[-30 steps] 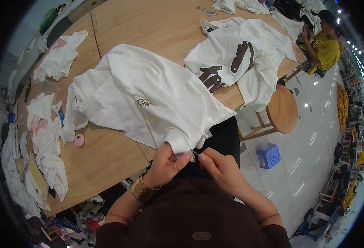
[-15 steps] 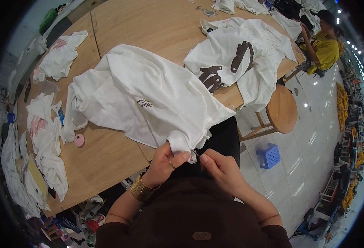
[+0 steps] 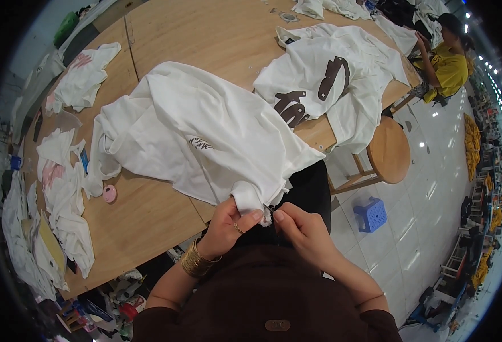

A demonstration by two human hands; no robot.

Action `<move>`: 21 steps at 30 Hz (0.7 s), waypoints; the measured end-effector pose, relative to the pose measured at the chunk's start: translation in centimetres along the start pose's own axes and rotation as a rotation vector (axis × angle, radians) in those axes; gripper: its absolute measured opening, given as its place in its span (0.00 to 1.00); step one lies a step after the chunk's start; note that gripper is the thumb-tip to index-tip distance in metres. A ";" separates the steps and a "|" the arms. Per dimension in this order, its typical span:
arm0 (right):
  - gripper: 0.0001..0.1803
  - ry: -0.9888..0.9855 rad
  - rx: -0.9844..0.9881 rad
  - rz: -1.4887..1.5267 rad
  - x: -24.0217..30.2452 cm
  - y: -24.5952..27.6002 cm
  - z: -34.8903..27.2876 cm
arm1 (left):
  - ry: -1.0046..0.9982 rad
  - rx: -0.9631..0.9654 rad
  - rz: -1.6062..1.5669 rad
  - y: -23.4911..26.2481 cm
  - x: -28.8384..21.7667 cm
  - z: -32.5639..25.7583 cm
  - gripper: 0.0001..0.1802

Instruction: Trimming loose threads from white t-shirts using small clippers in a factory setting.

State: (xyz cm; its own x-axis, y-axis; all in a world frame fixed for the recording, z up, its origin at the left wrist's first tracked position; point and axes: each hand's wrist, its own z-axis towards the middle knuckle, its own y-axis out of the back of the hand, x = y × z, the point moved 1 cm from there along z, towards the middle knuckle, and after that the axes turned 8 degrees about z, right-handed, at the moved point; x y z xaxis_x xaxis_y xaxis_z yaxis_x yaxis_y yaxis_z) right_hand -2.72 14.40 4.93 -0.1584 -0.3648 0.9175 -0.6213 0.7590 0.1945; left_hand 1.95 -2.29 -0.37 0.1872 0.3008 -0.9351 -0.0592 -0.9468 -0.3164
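A white garment (image 3: 205,114) with a small dark printed patch is spread over the near part of the table and hangs off its edge towards me. My left hand (image 3: 228,225), with a ring and gold bangles at the wrist, pinches a folded, cuff-like end of it between thumb and fingers. Close beside, my right hand (image 3: 299,228) is closed on a thin dark tool, mostly hidden by the fingers. Its tip meets the frayed edge (image 3: 266,218) of the cloth; whether it is tweezers or a seam ripper I cannot tell.
On the wooden table (image 3: 188,34) lie another white garment with brown appliqués (image 3: 371,62), white pieces with reddish prints (image 3: 85,74) and a pink round tape measure (image 3: 109,194). To the right stand a wooden stool (image 3: 389,149) and a blue plastic stool (image 3: 371,215). A person in yellow (image 3: 453,71) sits far right.
My right hand has shifted very slightly left, towards the cloth edge, so less of the thin tool shows. My left hand and the garment stay nearly still.
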 end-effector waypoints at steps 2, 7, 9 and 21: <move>0.15 0.016 -0.018 0.055 -0.1 0.0 -0.1 | 0.019 -0.007 -0.012 0.0 -0.2 0.0 0.13; 0.17 -0.041 0.038 0.077 0.5 0.0 -0.5 | 0.054 -0.026 -0.035 0.1 0.0 0.1 0.12; 0.17 -0.056 0.042 0.068 0.4 0.0 -0.4 | 0.054 -0.038 -0.079 0.1 -0.1 0.1 0.11; 0.15 -0.010 0.039 0.009 0.1 0.1 -0.1 | 0.052 -0.028 -0.069 0.1 -0.2 -0.1 0.13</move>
State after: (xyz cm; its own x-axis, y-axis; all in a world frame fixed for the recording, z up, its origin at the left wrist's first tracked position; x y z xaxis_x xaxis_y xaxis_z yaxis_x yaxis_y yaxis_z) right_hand -2.70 14.54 5.09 -0.1713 -0.3638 0.9156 -0.6493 0.7406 0.1728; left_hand 1.97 -2.40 -0.22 0.2404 0.3599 -0.9015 -0.0170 -0.9270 -0.3746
